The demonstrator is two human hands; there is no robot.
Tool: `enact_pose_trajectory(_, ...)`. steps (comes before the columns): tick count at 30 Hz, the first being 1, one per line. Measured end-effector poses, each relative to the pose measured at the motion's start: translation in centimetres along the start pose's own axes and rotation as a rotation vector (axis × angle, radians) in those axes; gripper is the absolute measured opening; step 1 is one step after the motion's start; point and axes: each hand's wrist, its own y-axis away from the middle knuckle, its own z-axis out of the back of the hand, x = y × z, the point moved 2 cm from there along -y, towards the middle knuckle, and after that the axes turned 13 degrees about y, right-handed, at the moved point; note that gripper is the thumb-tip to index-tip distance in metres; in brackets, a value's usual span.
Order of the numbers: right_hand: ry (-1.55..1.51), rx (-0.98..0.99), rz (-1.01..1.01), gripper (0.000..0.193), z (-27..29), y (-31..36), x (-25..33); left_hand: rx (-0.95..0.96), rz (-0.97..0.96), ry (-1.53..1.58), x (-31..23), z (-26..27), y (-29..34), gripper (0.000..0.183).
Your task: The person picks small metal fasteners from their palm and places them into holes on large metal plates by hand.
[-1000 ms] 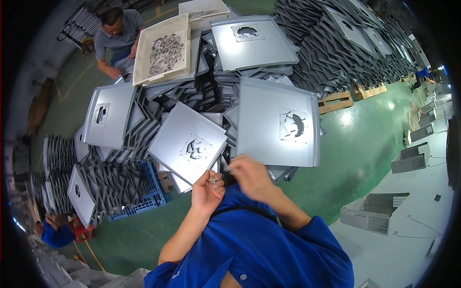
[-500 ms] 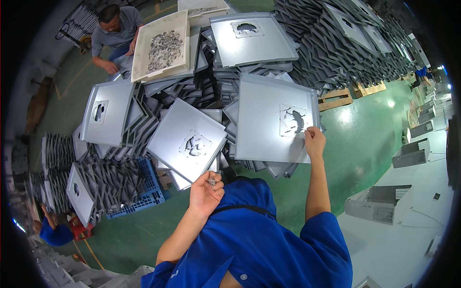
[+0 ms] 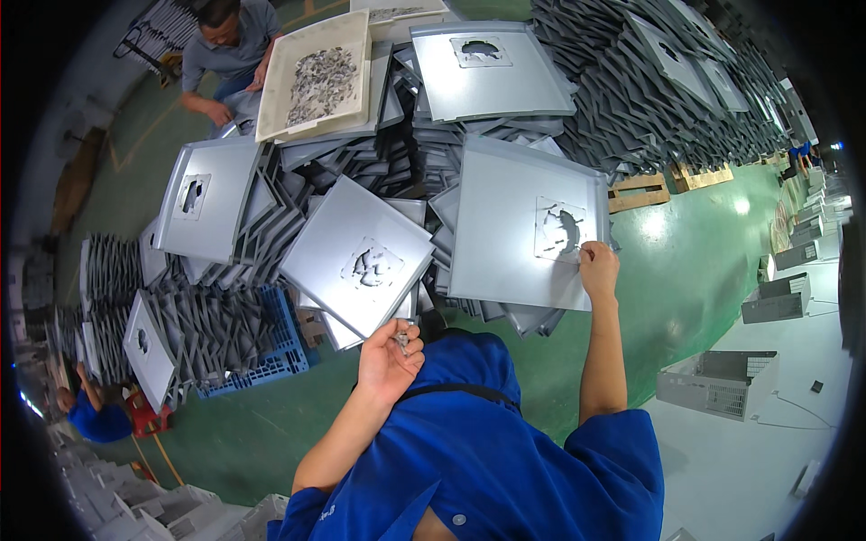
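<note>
My right hand [image 3: 599, 270] is pinched closed at the right edge of the cut-out in a grey sheet-metal panel [image 3: 502, 198]. Whatever lies between those fingertips is too small to make out. Thin strips of metal jut into that ragged opening. Lower and to the left, my left hand [image 3: 388, 365] is curled, palm up, around small metal scraps [image 3: 402, 340]. It hovers by the near corner of a second panel [image 3: 343, 239], which lies tilted on a stack and has a partly broken-out cut-out.
A cream tray [image 3: 365, 72] of metal scraps [image 3: 322, 86] rests on stacked panels. Further panel stacks [image 3: 649, 99] stand behind and left, some on a blue pallet [image 3: 271, 361]. One person [image 3: 230, 54] works at far left, another [image 3: 99, 419] at lower left. Metal housings [image 3: 717, 383] stand at right.
The view has shifted slightly, so the panels and tray appear a little further right. My right hand stays at the cut-out's edge, and my left hand still holds the scraps.
</note>
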Motion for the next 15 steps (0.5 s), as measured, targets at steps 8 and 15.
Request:
enact_pose_trajectory(8, 0.046, 0.003, 0.111, 0.008, -0.2, -0.7, -0.2, 0.016, 0.031, -0.003, 0.3, 0.2, -0.4, 0.021)
enact_pose_trajectory(15, 0.052, 0.125, 0.105, 0.011, 0.4, -1.9, 0.8, 0.006, 0.028, -0.024, 0.6, -0.1, -0.5, 0.021)
